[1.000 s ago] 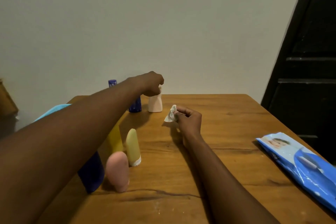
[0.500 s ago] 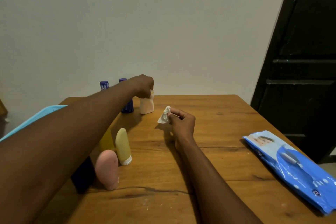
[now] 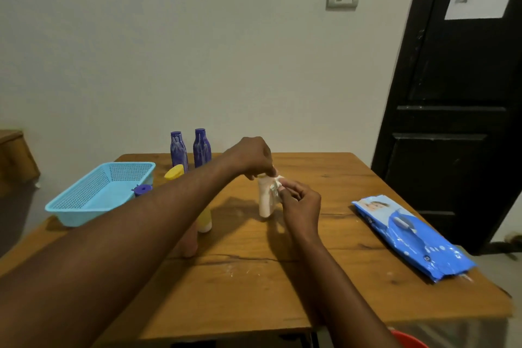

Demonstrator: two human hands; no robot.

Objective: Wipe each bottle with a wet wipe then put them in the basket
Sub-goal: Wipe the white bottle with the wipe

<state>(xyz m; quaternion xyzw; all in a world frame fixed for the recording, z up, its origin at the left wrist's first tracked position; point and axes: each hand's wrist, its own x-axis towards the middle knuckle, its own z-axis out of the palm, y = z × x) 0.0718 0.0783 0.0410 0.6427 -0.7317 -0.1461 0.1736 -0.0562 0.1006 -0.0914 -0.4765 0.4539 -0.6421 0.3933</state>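
The left hand reaches out over the middle of the wooden counter and grips the top of a pale bottle from above, fingers curled round its cap. The bottle stands about upright; whether its base touches the counter cannot be told. The right hand, just right of the bottle, pinches a crumpled white wipe and holds it against the bottle's upper side. At the far left sits a light blue basket with nothing seen inside. Two purple bottles stand side by side at the far edge. Beside the basket a yellow-capped bottle and a blue cap show above the left forearm, which hides the rest of them. A blue pack of wipes lies flat on the right, well apart from the hands.
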